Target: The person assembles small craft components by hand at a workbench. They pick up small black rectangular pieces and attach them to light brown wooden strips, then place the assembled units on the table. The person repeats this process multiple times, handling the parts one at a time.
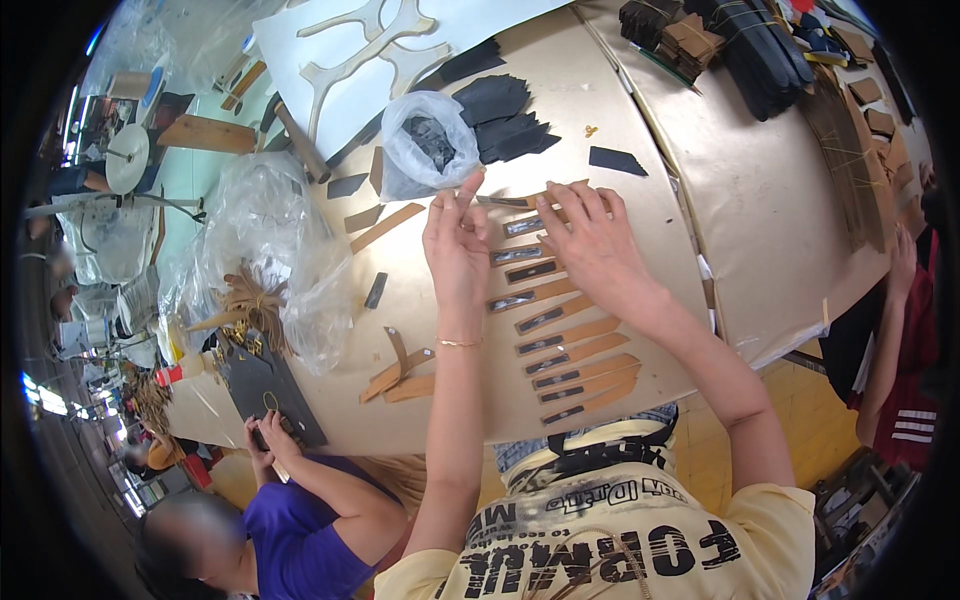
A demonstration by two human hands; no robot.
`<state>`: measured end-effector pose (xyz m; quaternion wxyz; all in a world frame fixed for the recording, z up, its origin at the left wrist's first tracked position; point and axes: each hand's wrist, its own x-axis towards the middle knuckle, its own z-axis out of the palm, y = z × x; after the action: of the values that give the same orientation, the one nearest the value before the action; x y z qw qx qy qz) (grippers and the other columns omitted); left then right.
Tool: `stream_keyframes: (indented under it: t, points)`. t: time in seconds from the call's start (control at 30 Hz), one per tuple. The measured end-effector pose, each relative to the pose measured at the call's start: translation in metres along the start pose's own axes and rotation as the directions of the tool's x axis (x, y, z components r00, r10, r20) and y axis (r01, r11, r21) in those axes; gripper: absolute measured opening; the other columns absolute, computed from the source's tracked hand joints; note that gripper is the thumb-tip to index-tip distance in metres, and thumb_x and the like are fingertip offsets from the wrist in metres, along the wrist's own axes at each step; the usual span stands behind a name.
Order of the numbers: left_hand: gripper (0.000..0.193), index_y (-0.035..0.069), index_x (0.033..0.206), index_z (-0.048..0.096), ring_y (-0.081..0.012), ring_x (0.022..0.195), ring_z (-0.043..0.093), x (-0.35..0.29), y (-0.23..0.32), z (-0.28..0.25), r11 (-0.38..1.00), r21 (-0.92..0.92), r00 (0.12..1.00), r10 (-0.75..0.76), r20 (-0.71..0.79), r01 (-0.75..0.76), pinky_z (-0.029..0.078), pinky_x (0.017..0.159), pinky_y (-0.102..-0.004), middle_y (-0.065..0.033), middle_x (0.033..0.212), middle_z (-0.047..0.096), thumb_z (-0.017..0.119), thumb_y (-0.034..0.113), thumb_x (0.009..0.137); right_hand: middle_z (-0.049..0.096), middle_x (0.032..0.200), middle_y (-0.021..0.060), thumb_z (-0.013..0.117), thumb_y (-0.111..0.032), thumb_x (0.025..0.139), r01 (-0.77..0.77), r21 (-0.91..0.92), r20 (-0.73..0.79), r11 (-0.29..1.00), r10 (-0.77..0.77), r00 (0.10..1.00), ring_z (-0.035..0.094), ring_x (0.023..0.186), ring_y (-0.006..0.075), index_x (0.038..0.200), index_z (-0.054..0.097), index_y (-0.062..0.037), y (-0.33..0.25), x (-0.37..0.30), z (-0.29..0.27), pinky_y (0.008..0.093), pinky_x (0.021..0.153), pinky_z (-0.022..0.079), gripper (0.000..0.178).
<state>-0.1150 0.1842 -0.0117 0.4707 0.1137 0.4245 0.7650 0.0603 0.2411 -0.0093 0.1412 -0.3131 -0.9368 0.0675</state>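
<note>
- At the left, a bundle of brown strips (253, 302) lay beside crumpled clear plastic (300, 225); below it was a dark grey panel (262, 385), where a co-worker in purple had their hands (275, 440).
- Several loose brown strips (408, 385) lay to the left of the person's left forearm, some crossing each other.
- A translucent bag (400, 165) with black pieces inside stood just beyond the left hand.
- The left hand (460, 235) was narrow, its fingers bent and drawn together, at the left ends of the upper strips; whether anything was pinched in it, I cannot tell.
- The topmost brown strip (526, 202) lay slantwise between the two hands, its right part under the right fingertips.
- Below it, a column of brown strips with dark inserts (585, 331) ran down the table toward the person, between the forearms.
- The right hand (597, 245) was moderately spread, palm down, covering the right ends of the upper strips; its fingertips seemed to touch the topmost one.
- Farther right were a flat black piece (617, 160), then stacked dark straps (755, 60) and tied tan strips (850, 165).
</note>
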Motion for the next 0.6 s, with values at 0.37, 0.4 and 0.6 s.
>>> stream_keyframes:
  t: [0.37,0.4,0.6]
  points:
    - [0.012,0.000,0.110,0.054,-0.0109,0.064,0.043,-0.016,0.010,0.007,0.402,0.867,0.830,0.557,0.025,-0.296,0.037,0.057,-0.0276,-0.0015,0.079,0.048,0.056,0.007,0.101,0.051,0.138,0.0127,0.067,-0.016,0.091,-0.070,0.335,-0.030,0.940,0.085,0.996,0.045,0.129,0.0300,0.132,0.060,-0.0067,0.011,-0.004,-0.002,0.0466,0.109,0.033,0.042]
    - [0.014,-0.003,0.111,0.056,-0.0121,0.065,0.044,-0.020,0.010,0.010,0.140,0.929,0.789,0.580,0.203,-0.342,0.038,0.058,-0.0298,-0.0025,0.078,0.046,0.058,0.005,0.099,0.051,0.138,0.0129,0.067,-0.015,0.091,-0.083,0.424,-0.046,0.902,0.113,0.993,0.046,0.129,0.0306,0.131,0.061,-0.0074,0.013,-0.005,-0.004,0.0466,0.109,0.033,0.041]
    - [0.019,0.001,0.106,0.070,-0.0266,0.072,0.054,-0.030,-0.012,0.021,-0.145,0.764,0.749,0.150,0.645,-0.629,0.046,0.065,-0.0389,-0.0111,0.081,0.050,0.071,0.003,0.087,0.052,0.136,0.0150,0.064,-0.015,0.092,-0.060,0.198,-0.065,0.978,0.074,0.995,0.047,0.128,0.0307,0.124,0.064,-0.0016,0.013,-0.021,-0.010,0.0466,0.110,0.032,0.034]
